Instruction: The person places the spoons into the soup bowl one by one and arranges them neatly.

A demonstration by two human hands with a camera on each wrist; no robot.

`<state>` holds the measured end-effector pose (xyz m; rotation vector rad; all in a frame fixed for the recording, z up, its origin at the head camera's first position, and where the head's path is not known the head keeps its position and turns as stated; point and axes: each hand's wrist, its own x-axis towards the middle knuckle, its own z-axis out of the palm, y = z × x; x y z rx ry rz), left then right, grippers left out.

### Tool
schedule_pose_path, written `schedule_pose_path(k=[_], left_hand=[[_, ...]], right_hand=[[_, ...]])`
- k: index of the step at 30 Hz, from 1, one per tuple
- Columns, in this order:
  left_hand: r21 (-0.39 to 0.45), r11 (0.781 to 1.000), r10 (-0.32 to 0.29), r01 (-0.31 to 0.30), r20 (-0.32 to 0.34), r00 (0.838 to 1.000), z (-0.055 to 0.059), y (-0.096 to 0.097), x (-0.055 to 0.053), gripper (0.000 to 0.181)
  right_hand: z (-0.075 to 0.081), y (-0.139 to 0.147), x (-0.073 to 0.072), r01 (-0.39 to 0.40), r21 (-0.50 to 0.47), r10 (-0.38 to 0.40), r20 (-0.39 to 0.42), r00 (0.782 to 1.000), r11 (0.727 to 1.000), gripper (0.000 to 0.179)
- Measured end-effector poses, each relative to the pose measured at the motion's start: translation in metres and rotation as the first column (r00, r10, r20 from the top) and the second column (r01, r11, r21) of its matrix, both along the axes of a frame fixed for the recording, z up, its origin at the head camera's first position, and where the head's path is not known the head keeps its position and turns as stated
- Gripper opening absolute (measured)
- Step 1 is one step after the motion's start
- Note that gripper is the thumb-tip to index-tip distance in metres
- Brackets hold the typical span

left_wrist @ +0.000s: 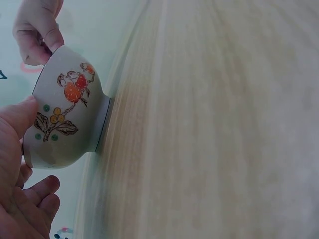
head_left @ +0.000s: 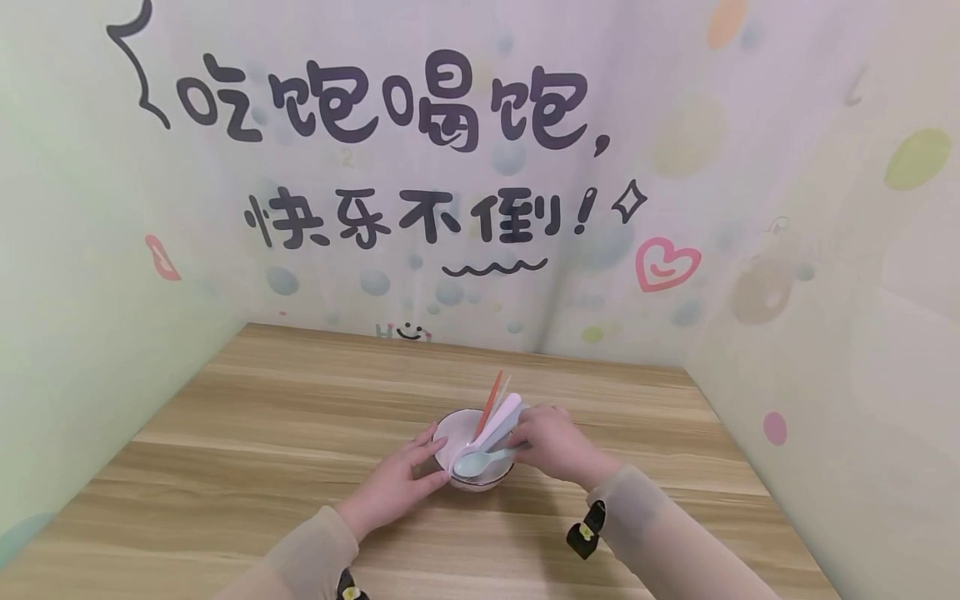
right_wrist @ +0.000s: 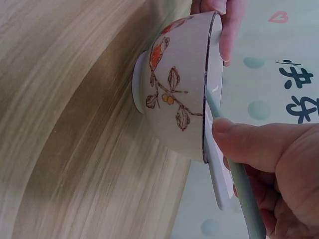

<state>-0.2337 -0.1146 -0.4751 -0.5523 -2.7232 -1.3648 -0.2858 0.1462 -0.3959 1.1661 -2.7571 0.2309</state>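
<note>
A white bowl with a dark rim stands upright on the wooden table; painted red fruit and leaves on its outside show in both wrist views. My left hand steadies the bowl at its left side, thumb against the wall near the front. On the right, my right hand pinches the handle of a pale green spoon, whose head lies over the bowl's front part. A pink spoon, a grey-blue handle, an orange-red stick-like handle and a thin beige one lean in the bowl; their lower ends are partly hidden.
The wood-grain table reaches back to a printed wall cloth with dark lettering, and pale cloths hang at both sides. Black straps circle both sleeves.
</note>
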Motion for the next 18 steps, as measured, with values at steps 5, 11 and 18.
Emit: schedule_pose_path(k=[5,11,18], left_hand=[[0.003,1.000,-0.002,0.002,0.003,1.000,0.0002,-0.0003,0.0001,0.056],[0.003,1.000,-0.001,0.001,0.004,1.000,0.0005,-0.0003,0.0008,0.057],[0.003,1.000,0.006,-0.006,0.006,1.000,0.0003,0.0006,0.0010,0.057]], right_hand=[[0.0005,-0.0021,-0.0003,-0.007,0.007,0.007,0.027,1.000,1.000,0.008],[-0.0002,-0.0033,-0.0018,0.003,0.016,-0.003,0.047,0.999,1.000,0.008],[-0.0022,-0.0032,-0.0038,0.013,0.037,-0.014,0.036,0.999,0.999,0.008]])
